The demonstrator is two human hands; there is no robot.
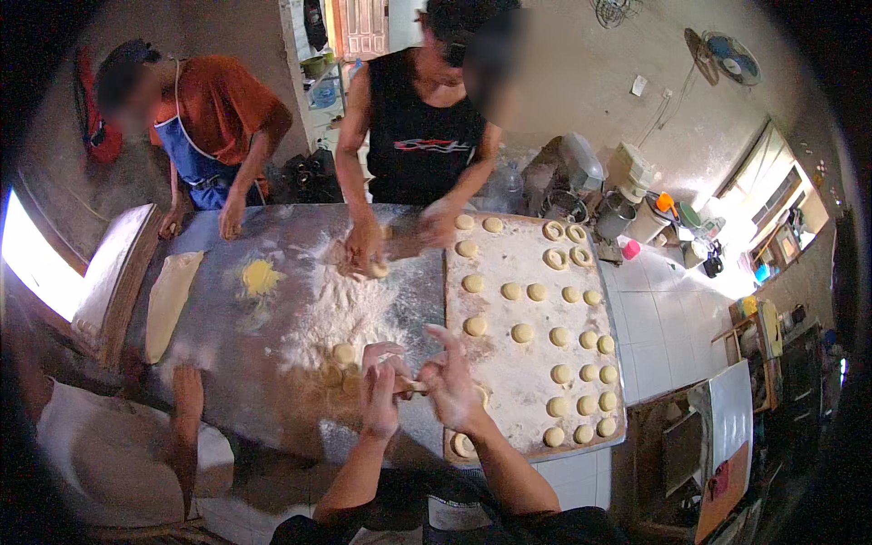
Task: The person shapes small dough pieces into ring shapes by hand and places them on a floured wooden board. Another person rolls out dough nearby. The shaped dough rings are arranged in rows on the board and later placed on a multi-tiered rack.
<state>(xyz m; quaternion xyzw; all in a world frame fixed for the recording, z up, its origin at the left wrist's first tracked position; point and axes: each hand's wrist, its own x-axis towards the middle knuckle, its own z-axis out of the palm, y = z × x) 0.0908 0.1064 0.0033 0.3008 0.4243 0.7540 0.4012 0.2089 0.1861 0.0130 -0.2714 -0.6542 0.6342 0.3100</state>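
Hands (381, 395) (451, 392) on dough (411, 387), printed top (422, 118) opposite

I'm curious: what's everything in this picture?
Table: one, grey, centre
Floured board: one, whitish, table's right
Dough rounds: about twenty, pale yellow, on board
Dough rings: several, pale yellow, on board
Loose rounds: few, pale yellow, table's near side
Flour: one patch, white, mid-table
Small mound: one, yellow, table's left
Dough sheet: one, cream, table's left end
Co-workers: three; orange, black, pale tops; around table
Wall fan: one, bluish, upper right
Held dough: one, pale, lower middle
Left hand: one, floury, at dough's left
Right hand: one, floury, at dough's right
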